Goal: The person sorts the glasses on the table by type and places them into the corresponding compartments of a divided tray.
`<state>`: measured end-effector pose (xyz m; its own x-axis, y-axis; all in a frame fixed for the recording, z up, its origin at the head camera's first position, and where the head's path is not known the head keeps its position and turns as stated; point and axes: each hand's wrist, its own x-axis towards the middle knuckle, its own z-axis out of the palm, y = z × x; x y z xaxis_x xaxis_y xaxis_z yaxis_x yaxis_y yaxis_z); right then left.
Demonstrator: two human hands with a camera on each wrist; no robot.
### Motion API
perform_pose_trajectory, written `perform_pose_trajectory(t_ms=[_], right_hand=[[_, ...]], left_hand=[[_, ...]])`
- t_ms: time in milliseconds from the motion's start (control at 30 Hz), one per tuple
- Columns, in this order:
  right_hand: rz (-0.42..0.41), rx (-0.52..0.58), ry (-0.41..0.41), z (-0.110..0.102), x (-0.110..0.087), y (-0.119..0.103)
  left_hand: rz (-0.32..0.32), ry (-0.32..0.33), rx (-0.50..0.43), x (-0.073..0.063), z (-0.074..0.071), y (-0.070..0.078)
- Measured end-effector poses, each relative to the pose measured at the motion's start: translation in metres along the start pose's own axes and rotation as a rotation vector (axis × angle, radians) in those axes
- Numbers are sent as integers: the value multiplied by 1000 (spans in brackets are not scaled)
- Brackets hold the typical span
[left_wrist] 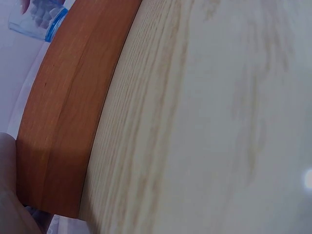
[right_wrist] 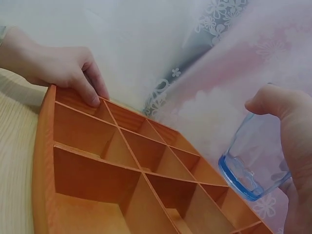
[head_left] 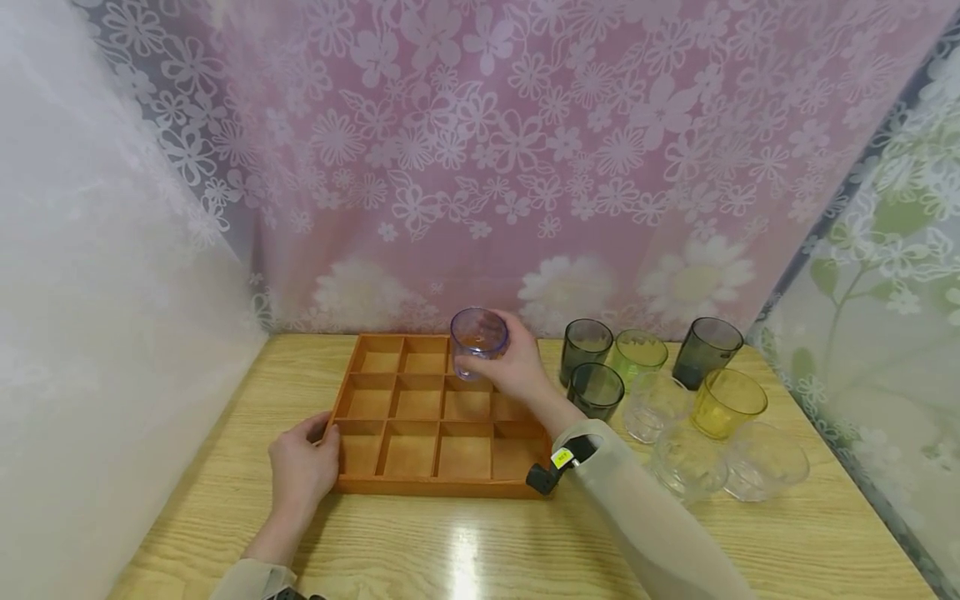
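My right hand point(head_left: 517, 362) grips a clear glass with a blue tint point(head_left: 467, 333), thumb on the near side and fingers behind. The glass is above the back row of a wooden compartment tray point(head_left: 442, 488), overlapping the third compartment from the left in the head view. In the right wrist view the blue base of the glass point(right_wrist: 241, 183) shows higher than the tray's dividers, slightly tilted. My left hand point(head_left: 303, 458) holds the tray's left side near the front corner, its thumb over the rim. The compartments that show hold nothing.
Right of the tray stand several glasses: dark grey ones point(head_left: 596, 390), a green one point(head_left: 639, 354), a yellow one point(head_left: 729, 403) and clear ones point(head_left: 690, 462). A flowered pink curtain point(head_left: 450, 167) hangs behind the wooden table point(head_left: 420, 550), with pale curtains at both sides.
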<state>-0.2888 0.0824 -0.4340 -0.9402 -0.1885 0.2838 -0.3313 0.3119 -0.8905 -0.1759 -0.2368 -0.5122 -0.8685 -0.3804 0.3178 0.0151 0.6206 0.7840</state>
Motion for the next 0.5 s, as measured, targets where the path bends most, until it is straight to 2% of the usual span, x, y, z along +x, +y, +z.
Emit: perform_pose_trajectory(t_ms=[100,400,500], right_hand=[[7,-7,0,4,6,0],[-2,88,-23,20,24,0],[-13,72,-20,24,30,0]], left_hand=[[4,4,0,0,0,0],[7,1,3,0,0,-1],[9,5,8,1,1,-1]])
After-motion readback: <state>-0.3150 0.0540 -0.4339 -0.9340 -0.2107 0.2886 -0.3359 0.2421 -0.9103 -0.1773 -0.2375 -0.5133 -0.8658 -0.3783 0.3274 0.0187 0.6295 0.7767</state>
